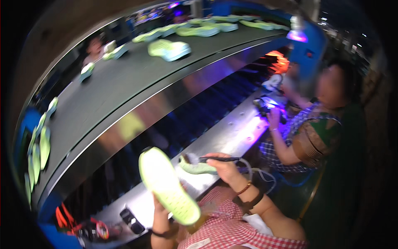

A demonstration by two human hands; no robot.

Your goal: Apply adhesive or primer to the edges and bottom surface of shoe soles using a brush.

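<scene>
My left hand point(160, 209) grips a pale yellow-green shoe sole point(168, 184) from behind, near its lower end. The sole is held up and tilted, and it hides most of those fingers. In my right hand point(224, 167) is a slim black-handled brush point(222, 159), fingers closed round the handle. A clear thin tube point(248, 166) trails off from near the handle's end. The brush head lies over a second greenish sole point(197, 167) on the metal bench point(217, 141); whether the bristles touch it I cannot tell.
A dark conveyor belt point(120, 79) curves beyond the bench, carrying several soles point(169, 50). A co-worker point(319, 120) handles a shoe under purple light at the right. A black device point(132, 220) and a red-rimmed round item point(101, 229) sit at the bench's near left.
</scene>
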